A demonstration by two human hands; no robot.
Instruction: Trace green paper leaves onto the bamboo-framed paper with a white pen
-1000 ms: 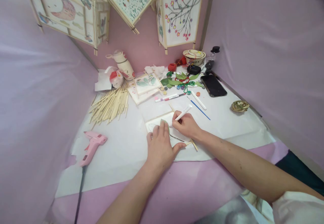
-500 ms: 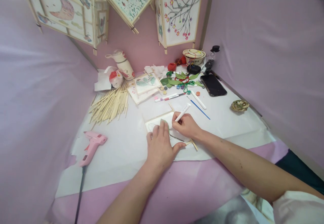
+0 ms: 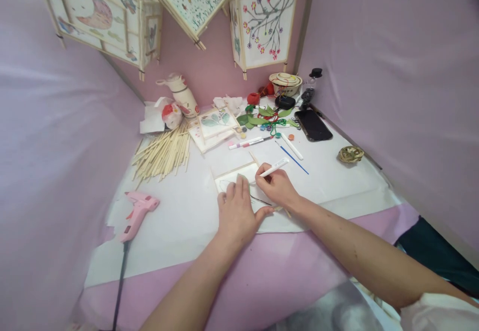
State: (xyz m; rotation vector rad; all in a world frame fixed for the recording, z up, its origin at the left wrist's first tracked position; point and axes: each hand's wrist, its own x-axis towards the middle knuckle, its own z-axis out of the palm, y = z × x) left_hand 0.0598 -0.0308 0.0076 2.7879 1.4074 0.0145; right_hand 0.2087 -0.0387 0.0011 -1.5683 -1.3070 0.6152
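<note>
My left hand [image 3: 236, 213] lies flat with its fingers stretched out, pressing a green leaf [image 3: 241, 177] onto a small stick-framed paper panel [image 3: 221, 177]. Most of the leaf is hidden under the fingers. Between the fingers of my right hand [image 3: 279, 187] is a white marker pen [image 3: 277, 166], its tip low at the paper beside the leaf. A dark curved line [image 3: 261, 200] and a faint leaf outline show on the panel. Thin sticks poke out at the panel's corners.
A pink glue gun [image 3: 137, 213] with a cord lies at left, below a pile of thin sticks [image 3: 164, 154]. Behind the panel are a blue paintbrush [image 3: 294, 158], more pens, loose leaves [image 3: 258, 120] and painted panels [image 3: 219, 121]. A phone [image 3: 313, 125] sits right; decorated lanterns [image 3: 267, 26] hang above.
The pen in my right hand has tilted lower, its back end swinging to the right. My left hand stays in place on the leaf. The view has shifted slightly.
</note>
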